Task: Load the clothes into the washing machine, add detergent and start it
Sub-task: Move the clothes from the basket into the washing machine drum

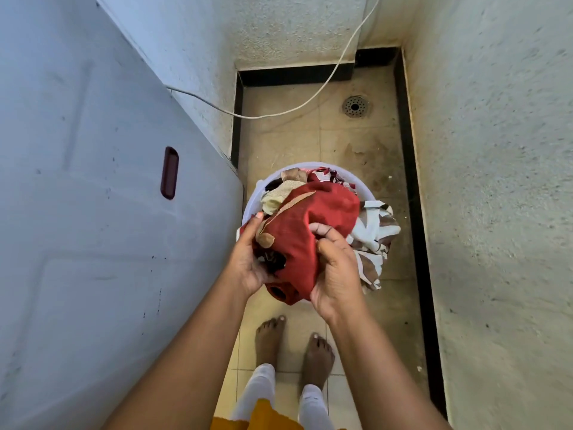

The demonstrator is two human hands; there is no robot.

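A red garment (313, 218) with tan trim is bunched above a white round tub (252, 200) on the floor. My left hand (248, 259) grips its left side and my right hand (335, 271) grips its right side. Other clothes fill the tub: a cream piece (276, 197) and a brown-and-white patterned cloth (372, 237) that spills over the right rim. The washing machine's grey side panel (93, 212) with a dark recessed handle (169, 172) fills the left of the view; its lid is out of sight.
I stand barefoot on beige floor tiles in a narrow space between the machine and a rough wall (496, 181) on the right. A white cable (279, 111) hangs across the back. A floor drain (355, 106) sits at the far end.
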